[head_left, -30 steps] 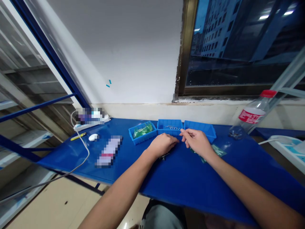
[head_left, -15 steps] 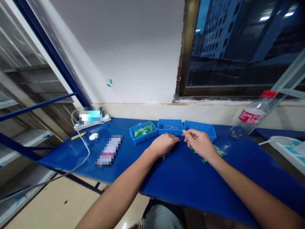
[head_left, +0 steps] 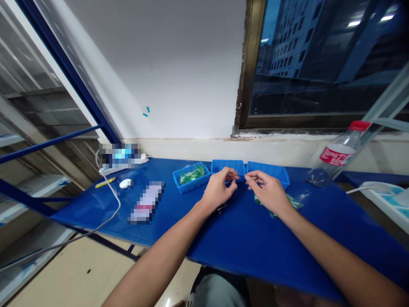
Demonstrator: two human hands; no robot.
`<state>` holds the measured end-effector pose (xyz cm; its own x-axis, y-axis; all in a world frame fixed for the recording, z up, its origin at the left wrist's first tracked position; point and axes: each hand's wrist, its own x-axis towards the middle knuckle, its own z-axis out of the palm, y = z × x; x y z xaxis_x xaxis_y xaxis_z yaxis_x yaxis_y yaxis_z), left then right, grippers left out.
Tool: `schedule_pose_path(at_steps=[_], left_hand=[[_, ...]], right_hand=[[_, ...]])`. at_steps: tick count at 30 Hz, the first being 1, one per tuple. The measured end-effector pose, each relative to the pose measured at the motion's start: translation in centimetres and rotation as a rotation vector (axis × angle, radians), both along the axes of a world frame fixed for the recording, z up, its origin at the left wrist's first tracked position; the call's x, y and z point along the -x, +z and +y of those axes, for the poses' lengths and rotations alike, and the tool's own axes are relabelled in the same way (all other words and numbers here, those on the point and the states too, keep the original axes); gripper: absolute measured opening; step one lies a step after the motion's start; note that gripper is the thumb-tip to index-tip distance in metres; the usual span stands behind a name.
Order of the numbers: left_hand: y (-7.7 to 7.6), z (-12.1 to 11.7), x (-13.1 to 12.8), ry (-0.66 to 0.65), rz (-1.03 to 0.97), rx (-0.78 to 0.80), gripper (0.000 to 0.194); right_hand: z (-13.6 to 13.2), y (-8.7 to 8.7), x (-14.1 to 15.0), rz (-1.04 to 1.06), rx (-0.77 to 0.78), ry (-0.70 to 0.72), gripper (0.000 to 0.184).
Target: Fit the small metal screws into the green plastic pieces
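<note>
My left hand [head_left: 220, 188] is raised over the near rim of a small blue plastic bin [head_left: 227, 164], its fingertips pinched together. Whatever they hold is hidden or too small to tell. Thin metal pins lie in that bin. My right hand [head_left: 267, 192] comes in from the right, and a thin metal pin seems held in its pinch. Below it lies a green plastic bag [head_left: 293, 201], and a second blue bin [head_left: 270, 169] stands behind it. A dark metal part [head_left: 221, 208] sits on the table under my left wrist.
A third blue bin [head_left: 191, 178] holds green bags. Further left on the blue table [head_left: 255, 243] lie a white mouse [head_left: 125, 183], a yellow utility knife [head_left: 105, 182] and a pixelated box [head_left: 146, 202]. A clear bottle [head_left: 337, 154] with a red cap stands at the right.
My left hand has risen from the table and moved over the middle bin, its fingers now pinched. My right hand has stayed close by, with its fingertips near the left hand.
</note>
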<state>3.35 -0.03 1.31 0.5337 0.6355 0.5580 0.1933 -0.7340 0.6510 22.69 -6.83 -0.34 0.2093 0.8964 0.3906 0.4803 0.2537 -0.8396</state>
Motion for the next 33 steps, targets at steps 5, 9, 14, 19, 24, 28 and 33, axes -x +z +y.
schedule_pose_path(at_steps=[5, 9, 14, 19, 24, 28, 33], left_hand=[[-0.4, 0.2, -0.3, -0.074, -0.177, 0.243, 0.028], [-0.8, 0.3, -0.5, -0.137, -0.253, 0.376, 0.029], [-0.7, 0.3, -0.5, -0.169, -0.289, 0.46, 0.027], [-0.4, 0.3, -0.4, -0.188, -0.324, 0.522, 0.026], [-0.5, 0.4, -0.4, -0.215, -0.347, 0.572, 0.026], [-0.7, 0.5, -0.5, -0.222, -0.349, 0.586, 0.032], [-0.6, 0.3, -0.4, -0.208, -0.244, 0.564, 0.038]], right_hand=[[-0.1, -0.2, 0.3, -0.051, -0.019, 0.043, 0.028], [-0.1, -0.3, 0.4, -0.077, -0.017, 0.09, 0.022], [0.1, -0.6, 0.2, -0.065, -0.037, 0.08, 0.016], [0.2, -0.6, 0.3, -0.049, -0.017, 0.115, 0.014], [0.2, -0.7, 0.5, -0.054, -0.022, 0.137, 0.013], [0.3, -0.8, 0.6, -0.008, -0.011, 0.126, 0.016], [0.5, -1.1, 0.6, 0.093, -0.03, 0.104, 0.026]])
